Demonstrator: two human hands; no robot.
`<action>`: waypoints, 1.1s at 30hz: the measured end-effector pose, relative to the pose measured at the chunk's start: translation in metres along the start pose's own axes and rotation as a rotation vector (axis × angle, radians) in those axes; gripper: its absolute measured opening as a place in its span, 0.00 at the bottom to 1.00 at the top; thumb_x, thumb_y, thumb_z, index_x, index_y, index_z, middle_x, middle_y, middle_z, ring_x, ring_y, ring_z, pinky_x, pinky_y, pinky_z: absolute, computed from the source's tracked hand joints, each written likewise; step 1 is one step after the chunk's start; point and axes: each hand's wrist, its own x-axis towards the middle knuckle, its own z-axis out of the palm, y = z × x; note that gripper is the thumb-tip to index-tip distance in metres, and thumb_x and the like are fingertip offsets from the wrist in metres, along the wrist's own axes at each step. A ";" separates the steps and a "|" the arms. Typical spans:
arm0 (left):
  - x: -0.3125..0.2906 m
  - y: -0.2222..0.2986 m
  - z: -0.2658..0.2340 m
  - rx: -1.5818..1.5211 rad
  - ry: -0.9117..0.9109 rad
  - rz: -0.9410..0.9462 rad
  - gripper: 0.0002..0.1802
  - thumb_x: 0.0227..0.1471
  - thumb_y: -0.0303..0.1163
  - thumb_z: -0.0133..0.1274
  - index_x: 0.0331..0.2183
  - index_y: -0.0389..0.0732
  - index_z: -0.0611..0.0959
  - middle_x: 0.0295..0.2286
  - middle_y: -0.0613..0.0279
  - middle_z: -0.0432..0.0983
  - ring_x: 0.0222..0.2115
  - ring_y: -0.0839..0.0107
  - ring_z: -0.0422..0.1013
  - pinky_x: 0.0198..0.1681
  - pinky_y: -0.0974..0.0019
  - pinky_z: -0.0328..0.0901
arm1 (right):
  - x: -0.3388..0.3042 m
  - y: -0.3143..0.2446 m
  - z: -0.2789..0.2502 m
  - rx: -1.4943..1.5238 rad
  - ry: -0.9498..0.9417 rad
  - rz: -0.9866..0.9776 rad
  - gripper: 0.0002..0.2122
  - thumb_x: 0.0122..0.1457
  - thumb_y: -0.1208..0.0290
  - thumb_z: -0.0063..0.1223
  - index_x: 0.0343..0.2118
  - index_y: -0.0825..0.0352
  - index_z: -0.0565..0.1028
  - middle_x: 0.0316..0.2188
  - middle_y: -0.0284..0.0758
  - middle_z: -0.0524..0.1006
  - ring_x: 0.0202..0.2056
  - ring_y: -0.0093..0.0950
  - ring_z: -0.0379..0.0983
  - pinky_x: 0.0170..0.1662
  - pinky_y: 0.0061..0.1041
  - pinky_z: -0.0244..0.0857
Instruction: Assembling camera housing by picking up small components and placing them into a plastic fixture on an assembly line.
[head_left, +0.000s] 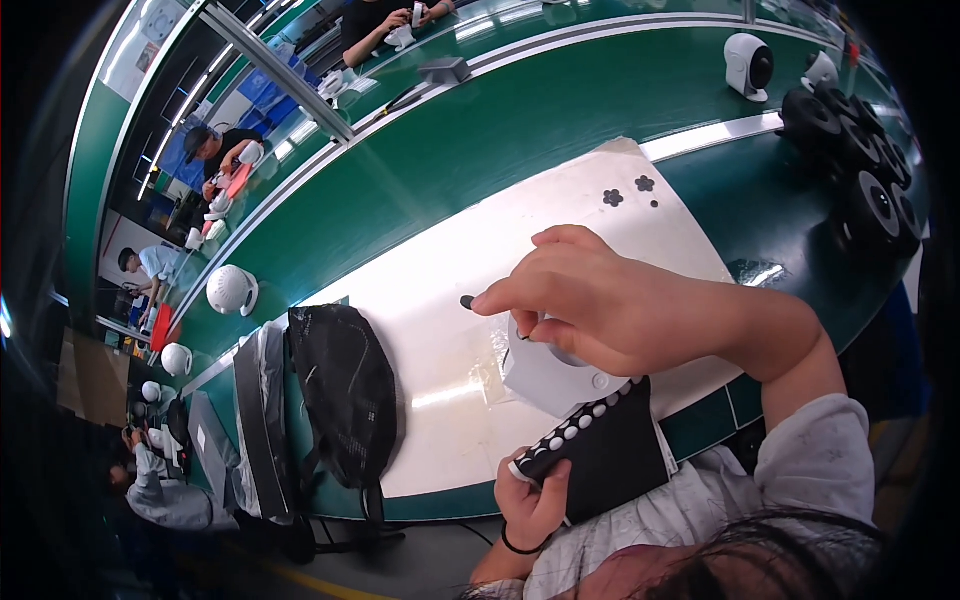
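My left hand (530, 510) grips a black sheet (610, 455) edged with a row of round, pale pads, thumb on top. Over the white mat, my right hand (590, 300) is bent with its fingers curled, and a small black round pad (467, 302) sits at its index fingertip. Beneath that hand lies a white plastic housing (545, 380) with a round opening, partly covered by the palm and fingers. The sheet's upper edge lies close to the housing.
A black mesh bag (345, 400) lies left of the white mat (430, 350). Black flower-shaped pieces (613, 198) rest toward the mat's far right. Black round parts (870, 205) are stacked at right. White devices (232, 290) stand along the green bench; other people work beyond and at left.
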 end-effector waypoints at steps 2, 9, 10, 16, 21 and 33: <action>0.000 0.000 0.003 -0.041 0.020 -0.027 0.15 0.41 0.24 0.56 0.32 0.31 0.69 0.21 0.64 0.70 0.20 0.82 0.63 0.24 0.78 0.58 | 0.001 0.001 0.000 -0.011 0.012 -0.007 0.23 0.47 0.86 0.42 0.47 0.61 0.61 0.26 0.29 0.67 0.32 0.25 0.66 0.54 0.36 0.42; 0.000 -0.002 0.000 0.004 0.007 -0.035 0.13 0.41 0.24 0.55 0.30 0.31 0.70 0.19 0.64 0.69 0.18 0.82 0.61 0.21 0.78 0.57 | 0.001 0.005 0.004 -0.070 0.056 -0.051 0.24 0.44 0.86 0.43 0.47 0.61 0.61 0.27 0.31 0.68 0.34 0.29 0.64 0.47 0.30 0.50; 0.000 -0.003 -0.001 0.004 0.007 -0.034 0.13 0.41 0.24 0.55 0.30 0.31 0.70 0.19 0.64 0.69 0.18 0.82 0.61 0.21 0.78 0.57 | 0.001 0.004 0.004 -0.069 0.056 -0.052 0.24 0.44 0.86 0.43 0.47 0.61 0.61 0.27 0.31 0.68 0.34 0.29 0.64 0.47 0.30 0.50; -0.001 -0.003 0.000 -0.025 0.024 -0.072 0.14 0.40 0.24 0.56 0.30 0.32 0.70 0.19 0.64 0.69 0.18 0.81 0.62 0.21 0.78 0.58 | -0.001 0.002 0.002 -0.047 0.026 -0.009 0.22 0.49 0.81 0.42 0.48 0.59 0.60 0.28 0.35 0.69 0.34 0.34 0.64 0.44 0.32 0.53; -0.003 -0.006 -0.002 -0.008 0.021 -0.046 0.14 0.40 0.24 0.56 0.31 0.32 0.70 0.19 0.63 0.70 0.18 0.81 0.63 0.22 0.78 0.58 | -0.002 0.000 0.000 -0.027 -0.003 0.019 0.22 0.49 0.81 0.42 0.48 0.59 0.60 0.28 0.34 0.68 0.34 0.33 0.64 0.43 0.32 0.54; -0.002 -0.004 0.000 -0.034 0.016 -0.106 0.14 0.40 0.24 0.55 0.31 0.31 0.70 0.20 0.64 0.69 0.19 0.81 0.62 0.22 0.78 0.58 | -0.002 0.003 0.001 -0.047 0.031 -0.016 0.20 0.49 0.80 0.44 0.46 0.61 0.62 0.27 0.33 0.69 0.33 0.31 0.65 0.42 0.31 0.55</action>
